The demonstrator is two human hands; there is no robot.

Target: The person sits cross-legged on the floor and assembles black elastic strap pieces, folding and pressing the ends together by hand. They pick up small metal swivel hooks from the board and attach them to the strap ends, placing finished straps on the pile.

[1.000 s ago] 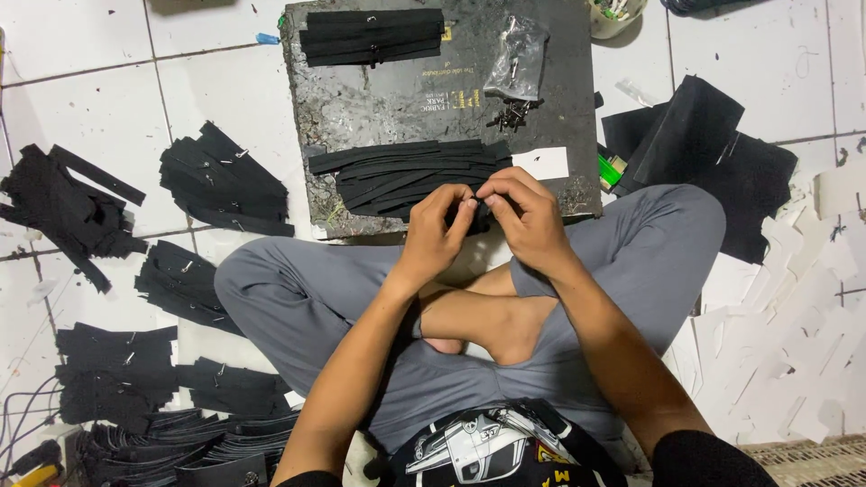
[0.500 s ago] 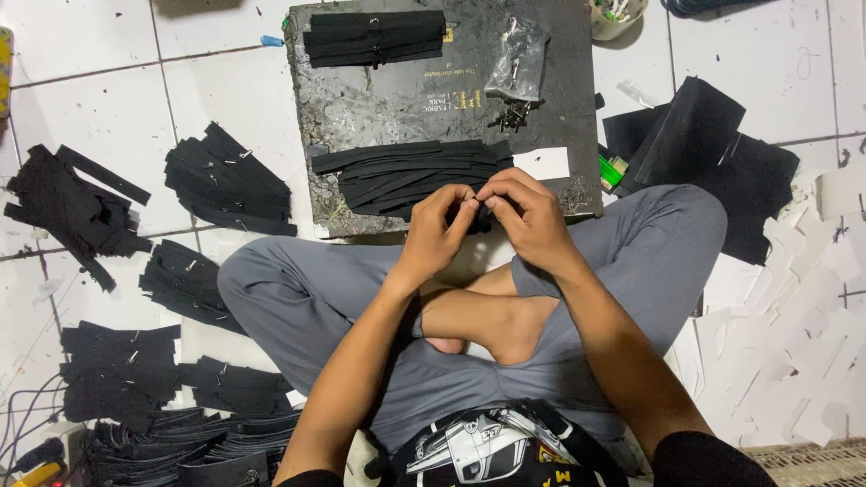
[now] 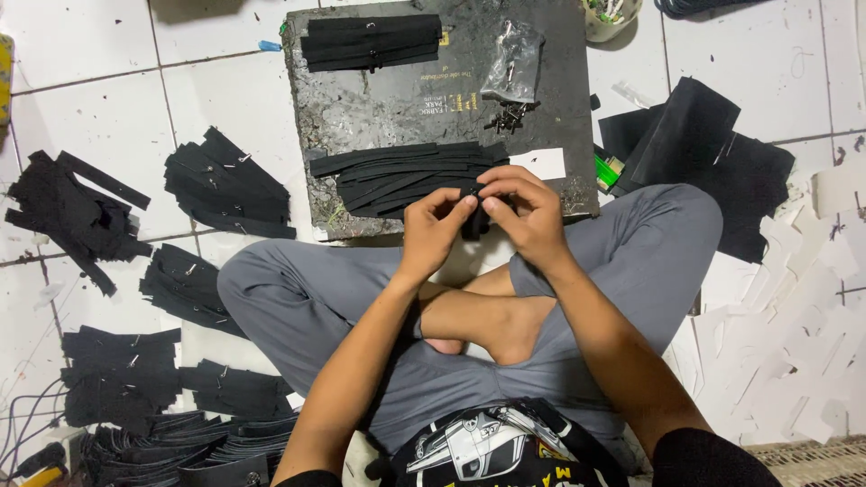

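Observation:
I sit cross-legged on a white tiled floor. My left hand (image 3: 433,230) and my right hand (image 3: 528,212) meet above my knees and pinch one small black strip piece (image 3: 473,224) between their fingertips. Just beyond them a pile of long black strips (image 3: 397,176) lies on the near part of a dark board (image 3: 361,108). A second neat stack of black strips (image 3: 370,41) rests at the board's far edge. A clear plastic bag (image 3: 512,63) and several small dark screws or pins (image 3: 510,115) lie on the board's right side.
Heaps of black strips (image 3: 225,185) cover the tiles on my left, with more (image 3: 72,212) further out and stacked bundles (image 3: 122,379) near my hip. Black sheets (image 3: 704,153) and white paper scraps (image 3: 785,361) lie on my right. A small cup (image 3: 609,13) stands beyond the board.
Both hands stay together on the small black piece with only slight finger movement. The view has shifted a little.

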